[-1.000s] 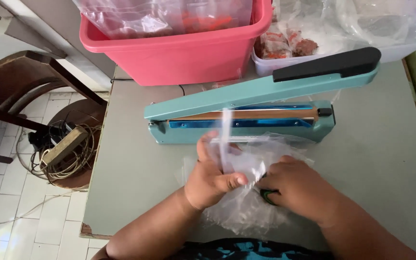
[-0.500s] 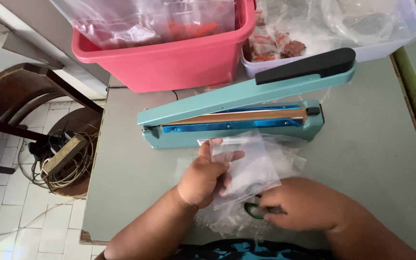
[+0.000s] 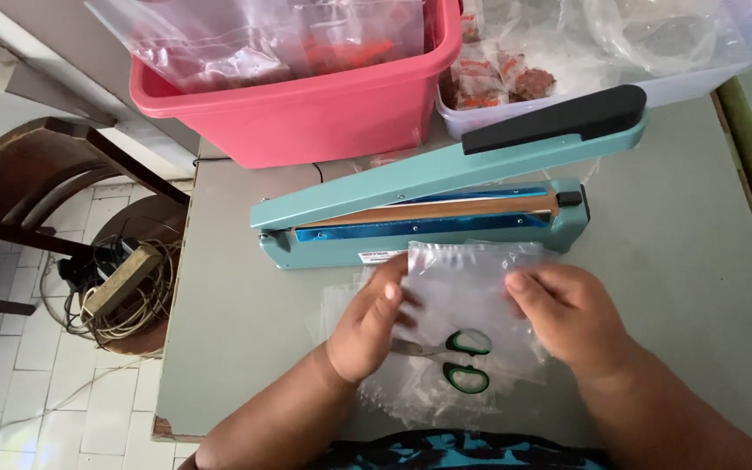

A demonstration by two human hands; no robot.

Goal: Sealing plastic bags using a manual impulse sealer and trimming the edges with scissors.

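A clear plastic bag [image 3: 467, 287] is stretched flat between my hands, just in front of the teal heat sealer [image 3: 446, 204], whose arm stands raised. My left hand [image 3: 369, 326] pinches the bag's left edge and my right hand [image 3: 572, 315] grips its right edge. Under the bag, on a pile of more clear bags [image 3: 411, 392], lie scissors with green and black handles [image 3: 454, 361].
A pink tub [image 3: 306, 113] of filled bags and a clear bin [image 3: 698, 70] of wrapped snacks stand behind the sealer on the grey table [image 3: 698, 261]. To the left, off the table, are a dark wooden chair [image 3: 36, 183] and a stool with tangled cables [image 3: 119, 287].
My right hand has left the scissors on the pile and taken the bag's right edge. Both hands have spread the bag flat and brought it closer to the sealer.
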